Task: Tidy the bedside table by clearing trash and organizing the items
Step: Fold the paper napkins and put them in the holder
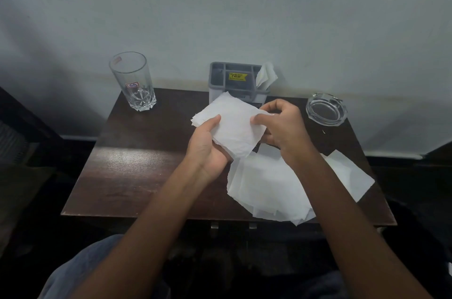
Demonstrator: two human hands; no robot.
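Note:
A folded white tissue stack [232, 125] is held above the dark wooden bedside table [137, 171] by both hands. My left hand [208, 149] grips its lower left edge from beneath, thumb on top. My right hand [281, 125] pinches its right edge. More loose white tissues [271, 186] lie spread on the table's front right, under my right forearm. Behind the held stack stands a grey plastic organizer [220, 78] with a yellow price sticker; a folded tissue [266, 76] sticks out of its right compartment.
A tall empty drinking glass [133, 80] with a small label stands at the table's back left. A clear glass ashtray [326, 109] sits at the back right. A pale wall rises directly behind the table. Dark furniture flanks the left side.

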